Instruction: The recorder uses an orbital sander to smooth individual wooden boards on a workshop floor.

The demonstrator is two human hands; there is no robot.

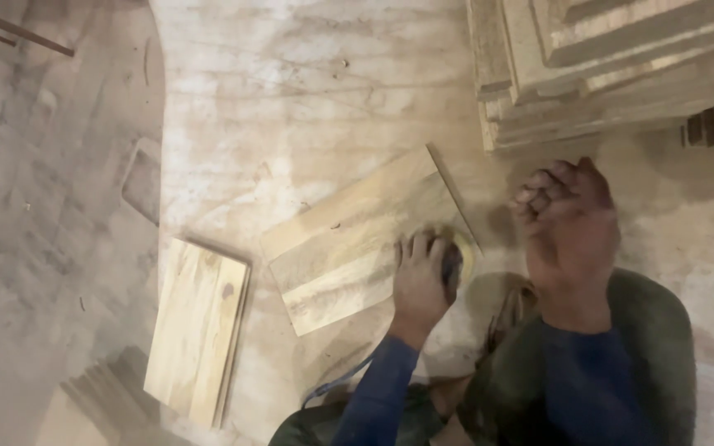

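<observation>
Your left hand (420, 277) grips the sander (456, 258), its pad flat on the near right corner of the wooden board (357, 239) lying on the floor (291, 83). Your right hand (568, 219) hangs curled, holding nothing. Judged progress: one board (196, 330) lies aside, and the stacked boards (613, 66) wait beyond.

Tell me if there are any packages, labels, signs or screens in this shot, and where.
None in view. Only bare wood: a board under the left hand and its sander, a second board lying left of it, and a stack of boards at top right. The right hand is raised, fingers curled.
</observation>
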